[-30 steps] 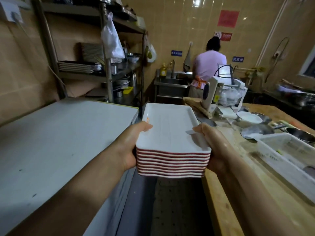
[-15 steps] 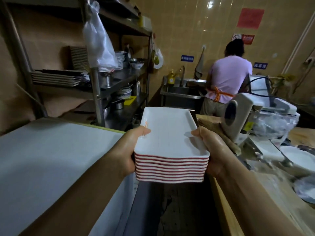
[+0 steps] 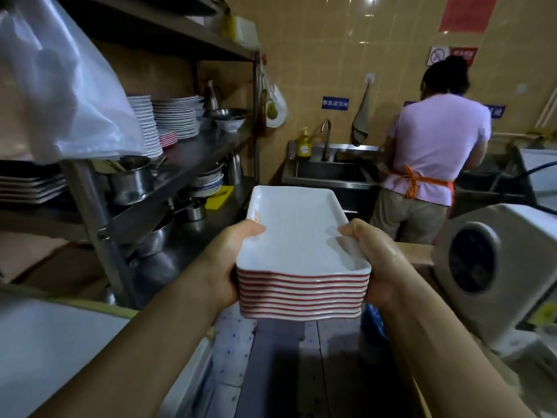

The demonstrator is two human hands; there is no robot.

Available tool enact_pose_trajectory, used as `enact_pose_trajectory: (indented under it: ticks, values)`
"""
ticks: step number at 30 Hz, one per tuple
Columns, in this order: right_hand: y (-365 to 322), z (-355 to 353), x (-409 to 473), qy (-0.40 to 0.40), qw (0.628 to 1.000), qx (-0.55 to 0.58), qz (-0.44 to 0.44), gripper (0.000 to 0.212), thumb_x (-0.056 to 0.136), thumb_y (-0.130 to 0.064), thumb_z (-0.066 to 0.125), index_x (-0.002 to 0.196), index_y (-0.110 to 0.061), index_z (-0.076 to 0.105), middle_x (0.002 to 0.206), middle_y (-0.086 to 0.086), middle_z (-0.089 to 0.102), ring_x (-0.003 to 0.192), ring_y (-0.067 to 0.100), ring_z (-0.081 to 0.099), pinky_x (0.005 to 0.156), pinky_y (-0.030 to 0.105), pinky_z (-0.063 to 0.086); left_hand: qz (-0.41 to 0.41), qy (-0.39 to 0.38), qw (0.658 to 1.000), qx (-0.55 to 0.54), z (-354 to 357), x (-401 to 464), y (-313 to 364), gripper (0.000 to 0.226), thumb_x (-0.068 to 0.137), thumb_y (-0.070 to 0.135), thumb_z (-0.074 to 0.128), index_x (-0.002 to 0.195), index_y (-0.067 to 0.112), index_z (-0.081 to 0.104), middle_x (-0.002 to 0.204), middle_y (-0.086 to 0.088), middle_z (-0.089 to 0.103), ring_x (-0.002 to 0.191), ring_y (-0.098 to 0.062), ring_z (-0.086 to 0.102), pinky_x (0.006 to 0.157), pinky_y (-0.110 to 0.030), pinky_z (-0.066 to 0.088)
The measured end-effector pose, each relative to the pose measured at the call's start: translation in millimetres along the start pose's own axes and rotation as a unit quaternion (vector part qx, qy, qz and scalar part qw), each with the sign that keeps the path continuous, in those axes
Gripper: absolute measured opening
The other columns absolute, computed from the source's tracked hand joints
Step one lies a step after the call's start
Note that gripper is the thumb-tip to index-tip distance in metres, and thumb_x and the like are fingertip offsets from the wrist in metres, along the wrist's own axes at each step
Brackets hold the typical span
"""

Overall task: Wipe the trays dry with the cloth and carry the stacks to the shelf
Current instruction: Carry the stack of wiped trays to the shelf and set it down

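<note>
A stack of white trays [image 3: 301, 267] with red edges is gripped between the left hand [image 3: 224, 267] and the right hand [image 3: 381, 267], thumbs hooked over the top tray's rim, fingers curled beneath. The stack is held level in mid-air, right of the metal shelf [image 3: 187, 164], near its lower tiers

- I am standing in a working restaurant kitchen.
- A steel shelf rack [image 3: 193, 164] is holding piled plates [image 3: 176, 117] and pots [image 3: 131, 179].
- Someone in an apron [image 3: 434, 152] is working at a steel sink [image 3: 328, 173] against tiled walls [image 3: 346, 40].
</note>
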State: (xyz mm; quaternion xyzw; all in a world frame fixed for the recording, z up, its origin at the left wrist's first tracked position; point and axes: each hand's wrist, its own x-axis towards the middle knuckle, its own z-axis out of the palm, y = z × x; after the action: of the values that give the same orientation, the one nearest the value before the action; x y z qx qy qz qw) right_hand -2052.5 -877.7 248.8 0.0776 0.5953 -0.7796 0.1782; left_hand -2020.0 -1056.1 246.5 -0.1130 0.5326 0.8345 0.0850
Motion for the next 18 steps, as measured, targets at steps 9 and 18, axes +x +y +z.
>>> enact_pose_trajectory:
  ticks: [9, 18]
  values:
    - [-74, -13, 186, -0.082, 0.996, 0.017, 0.010, 0.016, 0.088, -0.011, 0.043, 0.084, -0.005, 0.057, 0.052, 0.008, 0.065, 0.041, 0.017, 0.062, 0.038, 0.023, 0.048, -0.007, 0.081, 0.996, -0.032, 19, 170, 47, 0.023, 0.089, 0.019, 0.048, 0.079, 0.007, 0.065, 0.062, -0.010, 0.070, 0.048, -0.020, 0.066, 0.050, -0.024, 0.053]
    - [-118, -1, 343, -0.109, 0.994, 0.002, 0.026, 0.017, 0.089, -0.012, 0.043, 0.089, -0.005, 0.058, 0.052, 0.008, 0.066, 0.042, 0.018, 0.063, 0.038, 0.024, 0.049, 0.008, 0.119, 0.992, -0.032, 10, 315, 92, 0.022, 0.089, 0.016, 0.047, 0.077, 0.007, 0.063, 0.057, -0.010, 0.067, 0.044, -0.019, 0.063, 0.061, -0.029, 0.047]
